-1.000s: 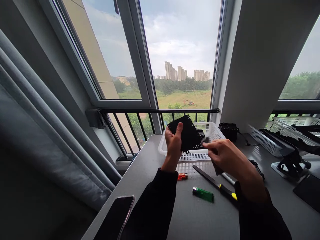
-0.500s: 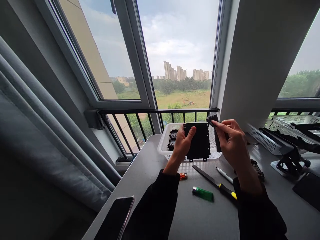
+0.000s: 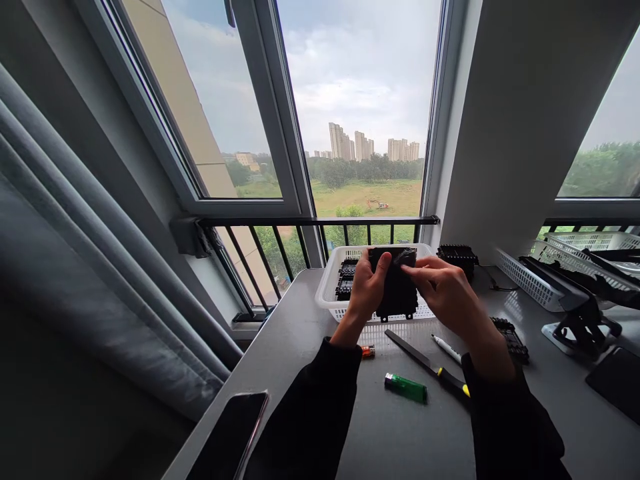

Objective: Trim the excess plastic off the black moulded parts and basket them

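My left hand [image 3: 367, 291] grips a flat black plastic panel [image 3: 397, 297] by its left edge, thumb on the front, and holds it upright above the white basket [image 3: 330, 283]. My right hand [image 3: 447, 293] pinches a small dark piece [image 3: 406, 257] against the panel's top right corner. More black parts [image 3: 346, 279] lie inside the basket behind the panel.
On the grey table lie a green lighter [image 3: 406, 388], an orange lighter [image 3: 368, 351], a yellow-handled black blade tool [image 3: 425, 365], a white pen [image 3: 447, 348] and a phone [image 3: 231, 437]. Black parts [image 3: 457, 255] sit right of the basket; white trays [image 3: 530, 277] and a stand [image 3: 580, 323] stand farther right.
My right hand has come down and left, bringing the small dark piece from beside the panel onto its top corner. The left hand holds the panel slightly lower.
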`<state>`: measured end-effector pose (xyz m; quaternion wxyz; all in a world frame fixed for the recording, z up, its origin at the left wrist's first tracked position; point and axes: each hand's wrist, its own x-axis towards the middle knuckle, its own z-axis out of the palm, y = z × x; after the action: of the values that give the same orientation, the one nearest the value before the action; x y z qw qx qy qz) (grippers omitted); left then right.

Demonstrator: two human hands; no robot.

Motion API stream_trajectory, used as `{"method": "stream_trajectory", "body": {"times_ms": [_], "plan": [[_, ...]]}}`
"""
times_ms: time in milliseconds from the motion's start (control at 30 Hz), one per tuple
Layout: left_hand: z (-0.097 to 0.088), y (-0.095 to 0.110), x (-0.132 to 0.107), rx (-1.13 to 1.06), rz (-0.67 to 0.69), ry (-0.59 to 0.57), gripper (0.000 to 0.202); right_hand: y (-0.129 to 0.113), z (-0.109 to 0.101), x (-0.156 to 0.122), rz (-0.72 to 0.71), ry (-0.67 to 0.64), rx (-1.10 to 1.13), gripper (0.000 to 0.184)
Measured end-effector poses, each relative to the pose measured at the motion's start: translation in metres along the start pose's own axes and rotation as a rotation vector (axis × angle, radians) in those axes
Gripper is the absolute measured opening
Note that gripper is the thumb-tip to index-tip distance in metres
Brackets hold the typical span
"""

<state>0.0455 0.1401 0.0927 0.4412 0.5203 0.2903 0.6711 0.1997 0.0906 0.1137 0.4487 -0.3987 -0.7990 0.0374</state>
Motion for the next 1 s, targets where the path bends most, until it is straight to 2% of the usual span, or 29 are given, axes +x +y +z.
{"method": "stream_trajectory", "body": {"times_ms": [133, 233, 300, 367, 433, 500, 600, 700, 800, 1000], "plan": [[-0.009, -0.004, 0.008, -0.093, -0.041, 0.117, 0.044, -0.007, -0.004, -0.005, 0.023, -0.191, 0.074, 0.030], [-0.014, -0.004, 0.011, -0.169, -0.101, 0.147, 0.048, -0.015, -0.016, -0.011, 0.045, -0.346, 0.126, 0.028], [-0.014, -0.004, 0.011, -0.182, -0.127, 0.154, 0.049, -0.019, -0.026, -0.014, 0.040, -0.385, 0.137, 0.026], [-0.013, -0.003, 0.009, -0.160, -0.122, 0.139, 0.049, -0.022, -0.034, -0.016, 0.034, -0.271, 0.115, 0.026], [-0.009, -0.003, 0.007, -0.129, -0.120, 0.084, 0.048, -0.021, -0.034, -0.014, 0.047, -0.083, 0.068, 0.030], [-0.005, -0.002, 0.004, -0.104, -0.136, 0.002, 0.047, -0.017, -0.028, -0.010, 0.074, 0.062, 0.019, 0.035], [0.000, -0.001, 0.001, -0.072, -0.137, -0.097, 0.045, -0.010, -0.013, -0.003, 0.104, 0.168, -0.032, 0.039], [0.003, 0.001, -0.001, -0.061, -0.114, -0.168, 0.045, -0.007, -0.002, -0.001, 0.135, 0.161, -0.074, 0.041], [0.003, 0.000, -0.001, -0.049, -0.086, -0.172, 0.047, -0.009, 0.002, 0.000, 0.139, 0.097, -0.066, 0.042], [-0.003, -0.011, 0.005, -0.012, -0.025, 0.047, 0.047, -0.014, 0.007, -0.003, 0.062, -0.102, 0.018, 0.042]]}}
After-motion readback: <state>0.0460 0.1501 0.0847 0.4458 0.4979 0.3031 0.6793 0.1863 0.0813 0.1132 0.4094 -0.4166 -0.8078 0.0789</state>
